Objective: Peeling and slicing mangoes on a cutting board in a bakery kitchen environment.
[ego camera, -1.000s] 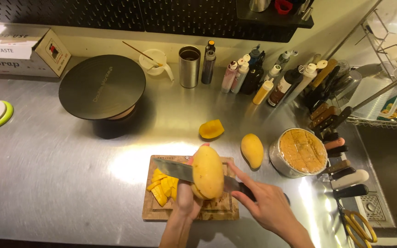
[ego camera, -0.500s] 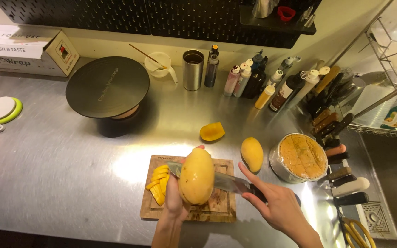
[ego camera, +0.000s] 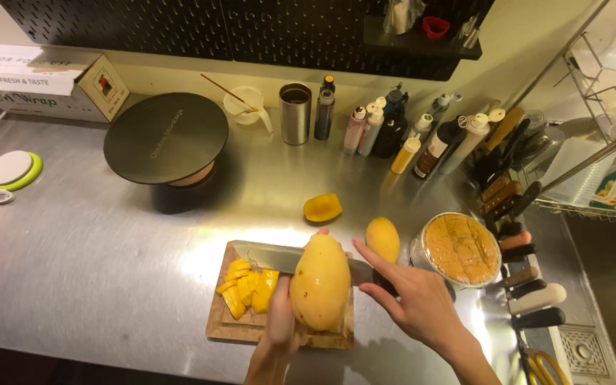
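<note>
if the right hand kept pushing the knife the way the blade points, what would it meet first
The right hand aims the knife leftward, behind the mango held by the left hand. Past the tip, probably bare cutting board just above the mango slices; depth is unclear.

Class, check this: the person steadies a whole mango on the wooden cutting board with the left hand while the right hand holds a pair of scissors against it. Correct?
Not quite. The head view shows the right hand holding a knife, not scissors. The rest stands: the left hand steadies the mango on the wooden cutting board.
</note>
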